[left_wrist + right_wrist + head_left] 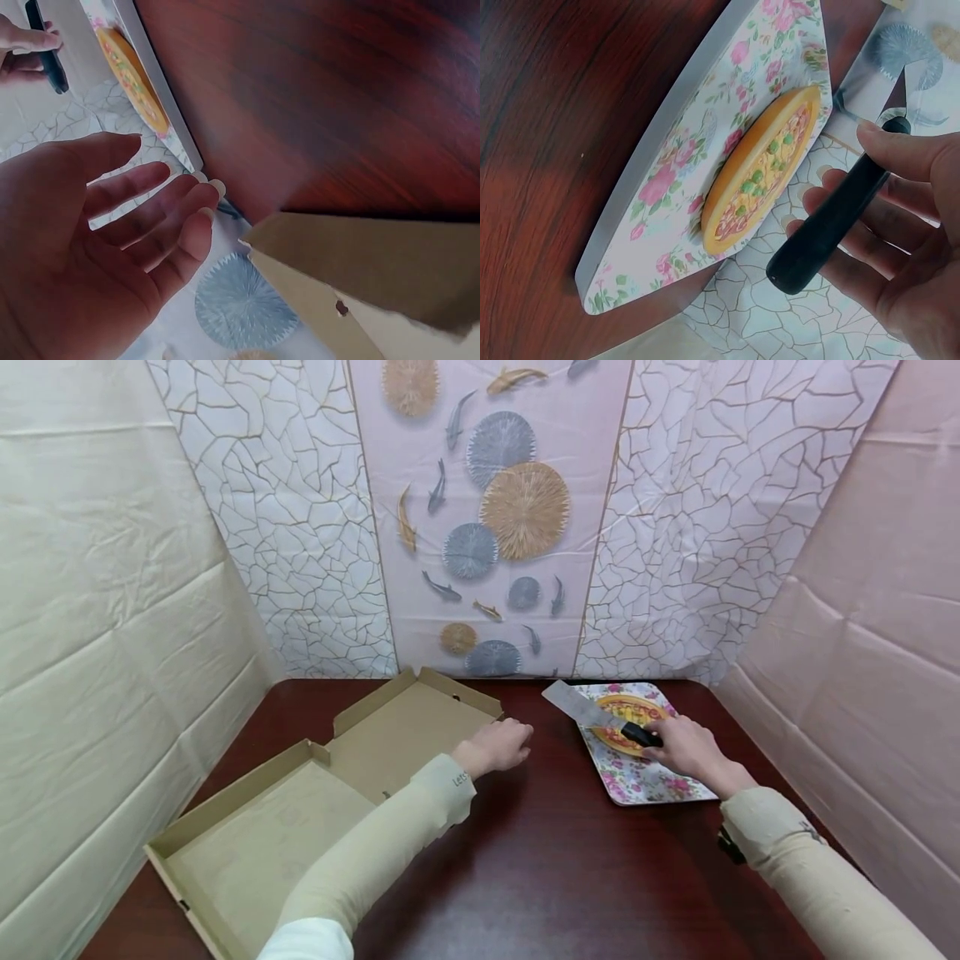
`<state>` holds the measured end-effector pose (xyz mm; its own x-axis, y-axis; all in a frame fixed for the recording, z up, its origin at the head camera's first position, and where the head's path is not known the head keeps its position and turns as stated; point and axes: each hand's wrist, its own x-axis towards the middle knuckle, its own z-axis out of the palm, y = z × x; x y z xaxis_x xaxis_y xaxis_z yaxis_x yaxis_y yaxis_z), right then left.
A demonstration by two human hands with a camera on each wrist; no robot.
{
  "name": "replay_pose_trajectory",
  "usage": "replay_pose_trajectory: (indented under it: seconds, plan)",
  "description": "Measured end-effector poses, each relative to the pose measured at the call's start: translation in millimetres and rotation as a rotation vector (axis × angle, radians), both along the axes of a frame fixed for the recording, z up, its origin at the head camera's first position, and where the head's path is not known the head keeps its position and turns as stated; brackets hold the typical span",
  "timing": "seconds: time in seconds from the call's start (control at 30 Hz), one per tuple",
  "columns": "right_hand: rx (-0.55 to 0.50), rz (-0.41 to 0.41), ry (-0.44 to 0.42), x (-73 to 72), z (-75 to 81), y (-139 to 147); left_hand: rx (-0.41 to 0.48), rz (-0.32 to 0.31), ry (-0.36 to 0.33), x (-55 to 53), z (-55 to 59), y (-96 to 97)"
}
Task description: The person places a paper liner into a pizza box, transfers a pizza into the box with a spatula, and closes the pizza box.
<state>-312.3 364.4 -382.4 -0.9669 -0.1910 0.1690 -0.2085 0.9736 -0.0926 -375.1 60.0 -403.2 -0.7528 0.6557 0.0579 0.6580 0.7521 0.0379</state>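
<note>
My right hand [686, 747] grips the black handle [832, 217] of a spatula [581, 704]. Its flat metal blade points toward the far left, above a small round pizza [761, 172]. Yellow crust and green bits on top show in the right wrist view. Beneath the pizza lies a white board with pink flowers [652, 785]. My left hand [498, 745], its fingers loosely bent, holds nothing. It hovers over the table beside the right edge of an open cardboard pizza box [408, 735]; whether it touches the box cannot be told.
The pizza box spreads over the left of the dark red table [525, 868], its low-walled base [277, 827] nearer and its lid farther back. Cloth-covered walls [97, 610] stand at both sides, and a patterned curtain [487, 602] hangs behind.
</note>
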Motion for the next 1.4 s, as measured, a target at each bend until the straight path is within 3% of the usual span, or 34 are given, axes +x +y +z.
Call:
replay_pose_trajectory:
  seconds: [0.33,0.5,0.8,0.93,1.07,1.27,1.4]
  plan:
    - [-0.012,0.001,0.013,-2.3,-5.0,-6.4,0.077,-0.016,-0.02,5.9,-3.3,13.6]
    - [-0.036,0.011,0.009,-1.4,-7.4,-8.8,0.14,-0.031,-0.045,5.5,-11.7,25.1]
    - [-0.015,0.021,0.038,-1.6,-7.8,-14.7,0.348,0.017,-0.158,6.2,-19.4,47.2]
    - [-0.002,0.038,0.061,-3.0,-8.6,-17.1,0.477,0.053,-0.258,7.4,-19.9,55.7]
    - [-0.008,0.054,0.072,-4.2,-8.0,-19.8,0.647,0.14,-0.366,8.7,-20.6,62.8]
    - [-0.018,0.055,0.078,-5.2,-6.4,-23.3,1.003,0.304,-0.678,9.9,-20.6,72.0]
    - [-0.026,0.049,0.074,-6.8,-6.4,-26.4,1.179,0.373,-0.849,9.0,-21.0,77.0]
